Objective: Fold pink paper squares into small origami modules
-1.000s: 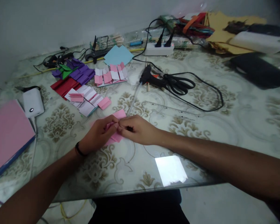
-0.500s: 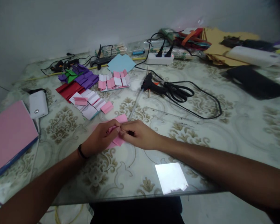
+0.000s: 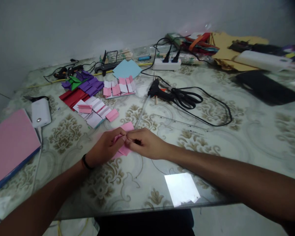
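I see left hand [image 3: 105,147] and right hand [image 3: 145,143] meeting, fingertips pinched on pink folded paper [image 3: 125,149] at desk [image 3: 152,183] middle (glue gun [image 3: 159,91] lies beyond, folded white-pink papers [image 3: 94,110] nearby).

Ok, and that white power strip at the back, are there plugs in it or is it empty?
Plugs are in: two black plugs stand in the white power strip.

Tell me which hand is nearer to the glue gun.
Right: the right hand is on the near side of the glue gun; the left hand is farther off, to its near left.
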